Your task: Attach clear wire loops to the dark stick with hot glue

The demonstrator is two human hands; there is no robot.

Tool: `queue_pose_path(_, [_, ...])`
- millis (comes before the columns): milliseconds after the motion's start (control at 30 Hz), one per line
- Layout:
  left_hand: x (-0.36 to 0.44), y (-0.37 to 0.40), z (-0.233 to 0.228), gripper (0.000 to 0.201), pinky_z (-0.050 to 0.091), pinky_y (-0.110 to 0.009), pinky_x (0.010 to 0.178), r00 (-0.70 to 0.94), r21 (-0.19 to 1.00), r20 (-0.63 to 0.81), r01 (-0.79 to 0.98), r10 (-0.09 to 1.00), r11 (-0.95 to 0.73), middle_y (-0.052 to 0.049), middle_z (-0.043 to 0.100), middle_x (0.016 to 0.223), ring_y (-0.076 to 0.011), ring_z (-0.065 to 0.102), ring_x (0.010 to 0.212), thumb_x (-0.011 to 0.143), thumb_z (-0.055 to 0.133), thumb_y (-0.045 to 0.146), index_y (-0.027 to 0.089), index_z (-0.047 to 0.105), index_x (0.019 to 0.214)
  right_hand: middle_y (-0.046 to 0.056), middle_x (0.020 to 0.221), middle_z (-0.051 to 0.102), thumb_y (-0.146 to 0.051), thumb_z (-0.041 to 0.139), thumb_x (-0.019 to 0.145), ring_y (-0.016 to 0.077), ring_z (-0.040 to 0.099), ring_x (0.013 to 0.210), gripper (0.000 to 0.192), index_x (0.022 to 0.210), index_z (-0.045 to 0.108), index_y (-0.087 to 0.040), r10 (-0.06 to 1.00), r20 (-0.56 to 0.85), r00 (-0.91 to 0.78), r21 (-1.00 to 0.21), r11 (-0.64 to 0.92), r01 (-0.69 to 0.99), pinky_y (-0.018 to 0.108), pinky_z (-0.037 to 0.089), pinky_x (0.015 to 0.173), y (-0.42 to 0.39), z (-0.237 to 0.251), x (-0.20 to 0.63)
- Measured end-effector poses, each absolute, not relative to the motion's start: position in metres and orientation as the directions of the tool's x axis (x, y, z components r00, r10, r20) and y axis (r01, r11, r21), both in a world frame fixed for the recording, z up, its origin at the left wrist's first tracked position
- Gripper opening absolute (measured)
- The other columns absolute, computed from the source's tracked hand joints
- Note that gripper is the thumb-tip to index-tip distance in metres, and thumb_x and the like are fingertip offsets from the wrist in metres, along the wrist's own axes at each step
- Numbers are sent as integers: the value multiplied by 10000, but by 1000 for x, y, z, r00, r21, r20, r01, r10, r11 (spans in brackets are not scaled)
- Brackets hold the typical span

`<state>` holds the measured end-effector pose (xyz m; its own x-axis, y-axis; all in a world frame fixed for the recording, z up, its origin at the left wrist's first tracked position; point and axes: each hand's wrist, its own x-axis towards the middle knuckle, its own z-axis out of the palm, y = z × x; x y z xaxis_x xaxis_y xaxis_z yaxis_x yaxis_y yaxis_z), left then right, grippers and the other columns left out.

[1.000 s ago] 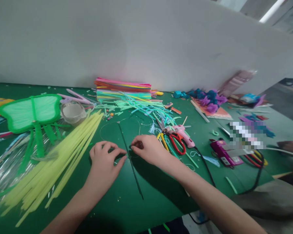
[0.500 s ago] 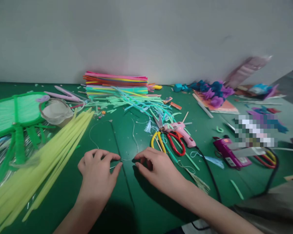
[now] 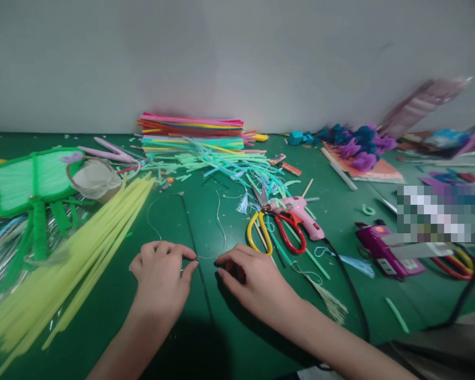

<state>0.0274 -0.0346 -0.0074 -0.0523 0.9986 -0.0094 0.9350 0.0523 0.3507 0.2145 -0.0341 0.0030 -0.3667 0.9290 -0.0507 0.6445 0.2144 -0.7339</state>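
I watch left hand (image 3: 162,279) pinching one clear thread (image 3: 206,258); right hand (image 3: 257,279) half-curled, thread reaching it, can't tell if held. Thread spans near gap between two hands. Right: two scissors (image 3: 266,209), one glue gun (image 3: 306,219).

Your left hand (image 3: 162,274) pinches a thin clear thread (image 3: 207,257) at the fingertips, and the strand reaches across to your right hand (image 3: 253,277); near that hand lie scissors (image 3: 263,195) and a pink glue gun (image 3: 312,226), with yellow strips (image 3: 91,248) to your left
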Motion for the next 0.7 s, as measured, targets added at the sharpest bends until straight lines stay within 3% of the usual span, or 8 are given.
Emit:
queue_pose_path(300, [33,-28,1,236,385,-545,814,66,222,-3,973,998,-64,-162,659,876,-381,506,990,855,501,179,200,723,776,41,943,664,-161,584,894,145,622,819,145,1000,682,-175,883,-29,-469,-651,339,679,254,480,718,-29,5,206])
queue_pose_path(433, [28,-34,4,212,361,-577,896,82,170,47,981,996,-89,-174,637,948,-395,484,1064,855,516,208,175,718,909,81,951,650,-227,505,967,194,607,884,194,1038,670,-154,821,70,-566,-430,537,726,306,471,754,-20,0,201])
queue_pose_path(533, [11,-46,1,239,373,-575,902,88,162,162,980,983,-115,-155,626,1007,-399,478,1092,839,564,300,211,701,1013,91,897,638,-233,437,1000,203,574,857,253,996,676,-151,738,114,-664,-254,668,699,314,443,721,-11,-1,196])
queue_pose_path(700, [-16,-75,-11,186,444,-463,859,82,235,432,951,898,-200,-102,622,981,-308,556,985,864,585,339,258,689,995,77,884,645,-246,501,970,207,580,859,194,930,666,-151,703,20,-711,-226,696,681,314,450,728,-3,13,182])
